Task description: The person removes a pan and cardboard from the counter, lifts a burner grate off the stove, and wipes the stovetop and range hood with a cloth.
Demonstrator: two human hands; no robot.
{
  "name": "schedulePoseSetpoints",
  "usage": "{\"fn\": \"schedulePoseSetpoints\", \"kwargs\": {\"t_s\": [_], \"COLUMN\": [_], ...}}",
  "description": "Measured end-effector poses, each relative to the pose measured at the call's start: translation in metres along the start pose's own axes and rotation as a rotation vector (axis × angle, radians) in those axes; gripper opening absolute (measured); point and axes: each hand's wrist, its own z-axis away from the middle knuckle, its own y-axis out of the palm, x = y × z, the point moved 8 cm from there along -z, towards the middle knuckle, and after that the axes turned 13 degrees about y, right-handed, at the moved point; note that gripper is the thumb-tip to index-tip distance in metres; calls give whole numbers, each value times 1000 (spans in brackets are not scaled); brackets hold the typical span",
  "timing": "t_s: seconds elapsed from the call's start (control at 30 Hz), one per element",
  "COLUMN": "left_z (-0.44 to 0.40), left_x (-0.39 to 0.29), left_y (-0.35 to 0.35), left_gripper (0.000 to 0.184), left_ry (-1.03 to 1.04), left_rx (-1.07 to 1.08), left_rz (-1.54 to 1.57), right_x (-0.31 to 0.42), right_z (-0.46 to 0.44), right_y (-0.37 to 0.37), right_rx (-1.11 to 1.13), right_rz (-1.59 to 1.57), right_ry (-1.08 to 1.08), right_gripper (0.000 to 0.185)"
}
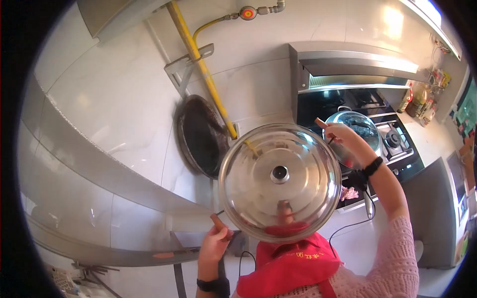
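Note:
A large round steel lid or pan (258, 186) with a dark round centre piece fills the middle of the view, in front of my red apron (293, 263). My left hand (216, 241) is closed round a brown handle at its lower left. At its upper right, my right hand (340, 133) grips the other brown handle. Beyond my right hand, a pot with a glass lid (355, 124) sits on the black stove (323, 102). Both wrists wear black bands.
A dark wok (198, 134) leans against the tiled wall beside a yellow pipe (201, 69). A range hood (353, 64) hangs over the stove. Bottles (420, 99) stand at the right. A cable hangs from the right wrist.

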Motion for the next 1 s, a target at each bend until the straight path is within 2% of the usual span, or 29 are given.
{"fn": "schedulePoseSetpoints", "kwargs": {"t_s": [0.1, 0.2, 0.27, 0.33, 0.4, 0.5, 0.6, 0.63, 0.73, 0.87, 1.0], "left_z": [-16, -34, -46, -57, -65, -77, -89, -89, -96, -100, -114], "left_x": [10, 21, 30, 36, 36, 47, 61, 57, 60, 60, 72], "left_y": [-2, -1, 1, 4, 9, 12, 15, 19, 26, 45, 44], "left_gripper": [13, 17, 19, 19, 20, 20, 18, 21, 21, 16, 16], "left_ry": [-39, -33, -26, -8, -79, -110, -141, -170, -195, -253, -262], "left_rx": [-20, -63, -73, -69, -41, -24, -3, -47, -34, -2, 16], "left_rz": [17, 12, 22, 51, -91, -120, -98, -124, -128, -162, -161], "right_x": [15, 37, 50, 61, 75, 91, 122, 134, 152, 150, 154], "right_z": [-37, -63, -94, -117, -137, -187, -188, -188, -200, -250, -254], "right_y": [3, 14, 24, 33, 42, 64, 87, 95, 117, 130, 134], "right_rx": [-71, -13, 116, 96, 103, 148, 125, 82, 40, 46, 93], "right_rz": [0, -104, -52, 14, 59, 209, 355, 567, 738, 715, 715], "right_ry": [112, 150, 117, 109, 92, 85, -9, -27, -21, 22, 62], "right_gripper": [21, 18, 21, 24, 25, 17, 20, 26, 32, 30, 33]}}
